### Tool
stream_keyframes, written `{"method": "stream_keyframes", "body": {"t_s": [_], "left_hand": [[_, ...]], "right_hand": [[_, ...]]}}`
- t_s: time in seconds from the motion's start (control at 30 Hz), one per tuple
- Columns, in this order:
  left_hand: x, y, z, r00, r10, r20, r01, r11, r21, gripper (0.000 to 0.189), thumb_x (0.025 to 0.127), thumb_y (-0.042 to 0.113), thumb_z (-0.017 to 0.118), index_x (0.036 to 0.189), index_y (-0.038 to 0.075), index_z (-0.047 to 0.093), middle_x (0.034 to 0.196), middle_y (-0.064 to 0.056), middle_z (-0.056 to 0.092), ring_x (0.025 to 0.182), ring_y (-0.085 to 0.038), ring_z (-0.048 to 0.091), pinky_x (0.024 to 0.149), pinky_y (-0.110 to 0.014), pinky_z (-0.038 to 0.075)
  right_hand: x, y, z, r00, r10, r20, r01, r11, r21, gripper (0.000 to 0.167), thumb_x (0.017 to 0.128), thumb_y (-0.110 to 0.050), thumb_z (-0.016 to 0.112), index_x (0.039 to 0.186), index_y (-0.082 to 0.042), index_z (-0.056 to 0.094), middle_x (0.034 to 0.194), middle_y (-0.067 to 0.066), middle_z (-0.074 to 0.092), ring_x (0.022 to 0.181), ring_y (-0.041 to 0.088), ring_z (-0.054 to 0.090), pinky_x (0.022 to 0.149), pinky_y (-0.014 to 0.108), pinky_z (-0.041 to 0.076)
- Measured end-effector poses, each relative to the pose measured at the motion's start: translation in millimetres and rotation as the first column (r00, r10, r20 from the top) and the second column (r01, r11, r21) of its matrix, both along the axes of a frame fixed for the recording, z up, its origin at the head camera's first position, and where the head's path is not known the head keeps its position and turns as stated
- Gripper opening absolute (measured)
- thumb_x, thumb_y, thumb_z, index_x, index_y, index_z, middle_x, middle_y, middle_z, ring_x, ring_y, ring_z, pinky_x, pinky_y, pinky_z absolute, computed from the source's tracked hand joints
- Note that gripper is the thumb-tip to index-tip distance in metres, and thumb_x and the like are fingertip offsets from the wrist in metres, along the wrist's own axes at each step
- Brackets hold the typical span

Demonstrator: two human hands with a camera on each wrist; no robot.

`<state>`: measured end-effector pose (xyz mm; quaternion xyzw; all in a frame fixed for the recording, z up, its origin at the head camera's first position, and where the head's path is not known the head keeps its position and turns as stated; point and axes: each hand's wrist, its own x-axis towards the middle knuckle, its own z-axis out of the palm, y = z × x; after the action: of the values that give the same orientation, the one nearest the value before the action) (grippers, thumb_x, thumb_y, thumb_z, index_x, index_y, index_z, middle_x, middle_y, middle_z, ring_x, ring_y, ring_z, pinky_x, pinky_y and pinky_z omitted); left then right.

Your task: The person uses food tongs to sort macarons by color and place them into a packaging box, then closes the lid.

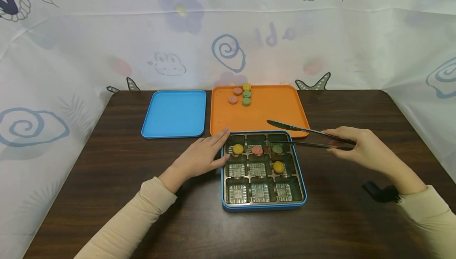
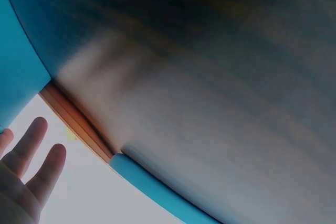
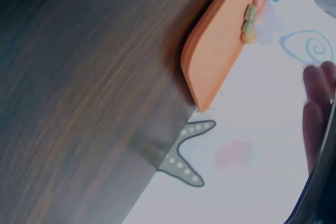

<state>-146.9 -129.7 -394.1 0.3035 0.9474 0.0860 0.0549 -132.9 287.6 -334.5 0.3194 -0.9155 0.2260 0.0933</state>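
My left hand point(image 1: 199, 154) rests with straight fingers at the upper left edge of a blue tin point(image 1: 264, 207) that has a nine-compartment insert. In the top row lie a yellow macaron point(image 1: 238, 149), a pink macaron point(image 1: 257, 150) and a green macaron point(image 1: 277, 148). A second yellow macaron point(image 1: 279, 167) sits in the middle row's right compartment. My right hand point(image 1: 363, 148) grips dark metal tongs point(image 1: 299, 128), whose arms are spread apart. The lower arm's tip overlaps the green macaron's compartment; the upper one stands over the orange tray.
Behind the tin lies the orange tray point(image 1: 274, 108), with several macarons point(image 1: 246, 101) in pink, green and yellow toward its left. A blue tray point(image 1: 174, 114) is left of it. A patterned white cloth point(image 1: 142, 33) hangs behind the dark wooden table point(image 1: 342, 219).
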Motion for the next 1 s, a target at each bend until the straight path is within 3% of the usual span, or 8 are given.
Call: {"method": "stream_keyframes", "body": {"t_s": [0.17,0.37,0.63,0.87,1.0], "left_hand": [[-0.3,-0.1,-0.3,1.000,0.002,0.004,-0.002,1.000,0.002,0.071,0.099,0.053,0.035,0.155,0.013,0.016,0.161,-0.003,0.019,0.135,-0.029,0.045,0.112,-0.049,0.035],[-0.5,0.1,-0.3,1.000,0.002,-0.004,-0.002,1.000,0.002,0.072,0.099,0.053,0.035,0.155,0.013,0.015,0.161,-0.003,0.019,0.133,-0.029,0.047,0.112,-0.048,0.036],[0.0,0.6,0.2,1.000,-0.001,0.003,0.001,1.000,0.004,0.072,0.099,0.052,0.036,0.154,0.011,0.017,0.161,-0.003,0.019,0.133,-0.030,0.047,0.112,-0.048,0.036],[-0.1,0.9,0.9,1.000,-0.001,0.010,0.001,1.000,0.000,0.072,0.099,0.052,0.036,0.155,0.012,0.016,0.161,-0.004,0.018,0.133,-0.029,0.047,0.112,-0.048,0.035],[-0.3,0.9,0.2,1.000,-0.003,0.009,0.003,1.000,0.003,0.072,0.099,0.052,0.036,0.155,0.012,0.015,0.161,-0.004,0.018,0.133,-0.030,0.047,0.112,-0.048,0.035]], "right_hand": [[-7.2,-10,0.1,0.996,-0.083,0.017,0.083,0.997,0.004,0.044,0.075,-0.002,0.078,0.117,-0.008,0.068,0.091,0.001,0.070,0.070,-0.008,0.051,0.060,0.012,0.043],[-20.1,-26,-1.6,0.988,-0.149,0.042,0.150,0.989,-0.014,0.045,0.078,-0.003,0.075,0.122,-0.001,0.064,0.090,0.009,0.070,0.064,-0.001,0.050,0.055,0.018,0.043],[-43.2,-50,7.6,0.946,-0.252,0.205,0.253,0.967,0.023,0.051,0.089,-0.009,0.062,0.138,0.002,0.049,0.111,0.022,0.062,0.077,0.024,0.058,0.061,0.029,0.046],[-67.0,-71,10.6,0.929,-0.291,0.228,0.293,0.956,0.022,0.051,0.091,-0.009,0.059,0.138,0.003,0.047,0.109,0.025,0.063,0.076,0.027,0.060,0.059,0.032,0.047],[-78.7,-80,10.9,0.926,-0.288,0.246,0.292,0.956,0.019,0.052,0.091,-0.008,0.058,0.140,0.004,0.045,0.117,0.029,0.061,0.085,0.033,0.065,0.063,0.037,0.053]]}}
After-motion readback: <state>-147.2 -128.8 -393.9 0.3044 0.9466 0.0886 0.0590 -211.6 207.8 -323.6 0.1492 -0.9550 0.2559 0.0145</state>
